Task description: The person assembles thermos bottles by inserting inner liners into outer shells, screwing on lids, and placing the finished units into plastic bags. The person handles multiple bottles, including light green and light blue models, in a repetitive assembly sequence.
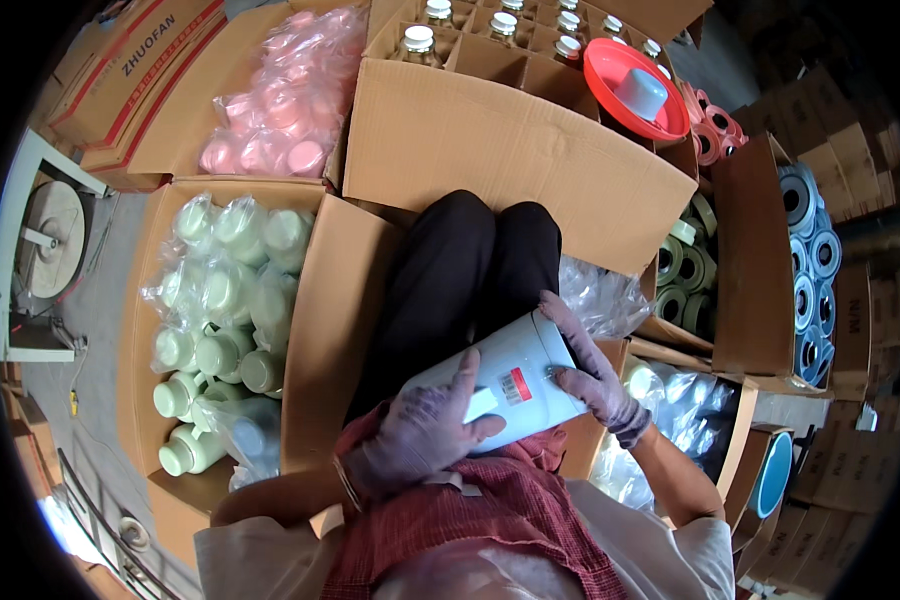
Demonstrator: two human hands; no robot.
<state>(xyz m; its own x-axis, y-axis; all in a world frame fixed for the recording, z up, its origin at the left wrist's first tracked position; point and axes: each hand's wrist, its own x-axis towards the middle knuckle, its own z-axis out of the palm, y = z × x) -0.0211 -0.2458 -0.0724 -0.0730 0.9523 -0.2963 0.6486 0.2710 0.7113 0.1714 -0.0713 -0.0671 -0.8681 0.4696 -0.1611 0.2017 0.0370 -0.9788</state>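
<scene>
Across my lap lies a light blue cylindrical plastic container (500,365), tilted, its wider end toward my right. A red and white barcode sticker is on the side facing up. My left hand (425,425), in a greyish-purple glove, is closed against its lower left side, thumb on top. My right hand (595,375), gloved alike, grips the wider end, with the thumb on the wall near the sticker and the fingers over the rim. A small pale piece under my left thumb looks like part of a handle. The container's underside is hidden.
At left, a carton (305,340) holds bagged pale green jugs (225,355). Bagged pink pieces (290,110) fill another carton. Ahead, a divided carton (510,140) contains white-capped bottles, with a red dish (615,110) on its corner. Blue ring-shaped parts (820,255) and bagged items (670,410) are at right.
</scene>
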